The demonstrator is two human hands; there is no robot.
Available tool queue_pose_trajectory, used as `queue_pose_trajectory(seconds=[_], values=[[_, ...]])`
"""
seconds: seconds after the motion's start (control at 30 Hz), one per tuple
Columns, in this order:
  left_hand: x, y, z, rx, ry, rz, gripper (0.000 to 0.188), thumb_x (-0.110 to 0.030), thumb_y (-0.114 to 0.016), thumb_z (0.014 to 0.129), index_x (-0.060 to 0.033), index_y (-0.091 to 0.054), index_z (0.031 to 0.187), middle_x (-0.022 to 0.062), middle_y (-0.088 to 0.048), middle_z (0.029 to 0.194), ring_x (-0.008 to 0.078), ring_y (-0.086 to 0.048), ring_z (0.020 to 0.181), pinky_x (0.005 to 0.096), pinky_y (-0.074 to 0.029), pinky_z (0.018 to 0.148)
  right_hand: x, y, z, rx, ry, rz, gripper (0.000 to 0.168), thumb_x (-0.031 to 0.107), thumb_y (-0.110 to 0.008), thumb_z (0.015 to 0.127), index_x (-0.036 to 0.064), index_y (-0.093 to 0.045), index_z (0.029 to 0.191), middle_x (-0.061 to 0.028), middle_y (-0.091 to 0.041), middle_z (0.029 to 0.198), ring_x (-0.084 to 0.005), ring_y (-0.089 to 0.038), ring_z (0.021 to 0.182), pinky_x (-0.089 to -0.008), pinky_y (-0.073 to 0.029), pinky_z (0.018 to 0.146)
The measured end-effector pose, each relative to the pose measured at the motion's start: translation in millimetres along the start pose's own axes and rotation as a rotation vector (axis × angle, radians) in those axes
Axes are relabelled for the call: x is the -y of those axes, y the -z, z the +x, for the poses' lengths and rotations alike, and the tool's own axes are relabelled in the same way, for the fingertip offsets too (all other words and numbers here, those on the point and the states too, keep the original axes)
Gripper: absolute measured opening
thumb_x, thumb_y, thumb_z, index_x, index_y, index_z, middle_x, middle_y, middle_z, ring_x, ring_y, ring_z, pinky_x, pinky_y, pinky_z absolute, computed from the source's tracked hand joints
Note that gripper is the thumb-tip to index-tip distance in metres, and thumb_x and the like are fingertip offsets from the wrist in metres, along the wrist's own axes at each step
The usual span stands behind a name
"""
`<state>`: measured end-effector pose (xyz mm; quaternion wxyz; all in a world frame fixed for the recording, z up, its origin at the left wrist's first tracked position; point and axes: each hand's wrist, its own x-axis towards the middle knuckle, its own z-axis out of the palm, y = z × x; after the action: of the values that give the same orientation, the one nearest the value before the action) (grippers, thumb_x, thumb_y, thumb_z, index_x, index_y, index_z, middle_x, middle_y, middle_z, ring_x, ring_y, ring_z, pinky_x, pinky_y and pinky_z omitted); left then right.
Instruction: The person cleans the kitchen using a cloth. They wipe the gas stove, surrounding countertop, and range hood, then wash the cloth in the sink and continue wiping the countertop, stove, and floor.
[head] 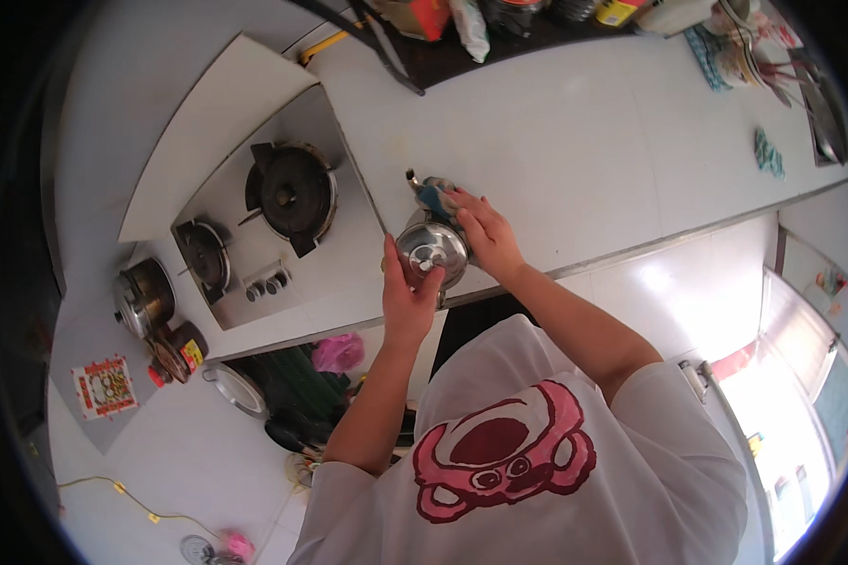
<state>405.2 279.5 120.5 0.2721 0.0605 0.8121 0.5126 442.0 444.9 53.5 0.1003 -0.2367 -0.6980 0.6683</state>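
Observation:
A shiny stainless steel kettle (pixel 452 247) stands on the white countertop near its front edge, its spout (pixel 411 178) pointing away from me. My left hand (pixel 411 296) grips the near left side, thumb on the lid beside the knob (pixel 425 263) and fingers along the rim. Under my right hand (pixel 491 236) a blue-grey cloth (pixel 437 198) is pressed against the kettle's body by the spout. Part of the cloth and the kettle's right side are hidden by that hand.
Left of the kettle is a two-burner gas stove (pixel 290 198). A lidded steel pot (pixel 143 296) and a jar (pixel 189 346) stand beyond it. A dark shelf (pixel 523 44) holds packages at the back. Far right are a crumpled cloth (pixel 769 154) and a utensil holder (pixel 738 67).

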Motion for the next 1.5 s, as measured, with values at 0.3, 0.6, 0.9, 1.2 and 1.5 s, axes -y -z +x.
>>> queue_pose_trajectory(seconds=[0.3,0.6,0.9,1.2,1.5], values=[[-1.2,-5.2,0.9,-0.003,0.029,-0.098,0.08,-0.009,-0.065,0.093,0.0011,-0.012,0.152,0.0141,-0.05,0.134,0.0196,-0.054,0.117,0.0304,-0.044,0.1,-33.2,17.1,-15.1,-0.128,0.108,-0.501,0.029,0.02,-0.055,0.096,0.005,-0.065,0.118,-0.0105,-0.063,0.122,-0.0328,-0.057,0.111,-0.0438,-0.045,0.097],[-9.3,-0.2,3.4,0.062,0.053,-0.054,0.079,-0.015,-0.068,0.092,0.0023,-0.017,0.15,0.0152,-0.05,0.134,0.0208,-0.053,0.121,0.0309,-0.042,0.102,15.9,-0.5,-43.3,-0.193,0.108,0.056,0.031,0.012,-0.056,0.096,0.008,-0.063,0.126,-0.0149,-0.057,0.114,-0.0319,-0.055,0.105,-0.0397,-0.046,0.092],[10.9,0.5,9.9,0.047,0.017,-0.08,0.084,-0.024,-0.071,0.091,0.0047,-0.017,0.148,0.0163,-0.049,0.137,0.0222,-0.05,0.125,0.0318,-0.039,0.106,-38.3,8.7,-27.9,-0.179,-0.175,-0.312,0.026,0.019,-0.055,0.097,0.012,-0.066,0.119,-0.0117,-0.064,0.114,-0.0327,-0.059,0.101,-0.0419,-0.049,0.092],[8.5,-2.2,7.2,0.037,-0.032,-0.133,0.078,-0.02,-0.07,0.091,0.0049,-0.02,0.146,0.016,-0.051,0.133,0.0208,-0.053,0.12,0.0308,-0.042,0.102,22.5,25.7,-29.9,0.075,-0.369,0.776,0.047,0.029,-0.053,0.102,0.002,-0.048,0.141,-0.0056,-0.053,0.139,-0.0157,-0.047,0.129,-0.031,-0.037,0.108],[13.0,-2.7,10.1,0.018,-0.035,0.023,0.082,-0.024,-0.072,0.089,0.0058,-0.022,0.146,0.0176,-0.055,0.129,0.0239,-0.057,0.117,0.0329,-0.045,0.099,-38.9,-33.0,-34.1,-0.478,-0.016,-0.313,0.03,0.025,-0.054,0.098,0.002,-0.061,0.117,-0.0224,-0.061,0.117,-0.0364,-0.059,0.105,-0.0428,-0.047,0.092]])
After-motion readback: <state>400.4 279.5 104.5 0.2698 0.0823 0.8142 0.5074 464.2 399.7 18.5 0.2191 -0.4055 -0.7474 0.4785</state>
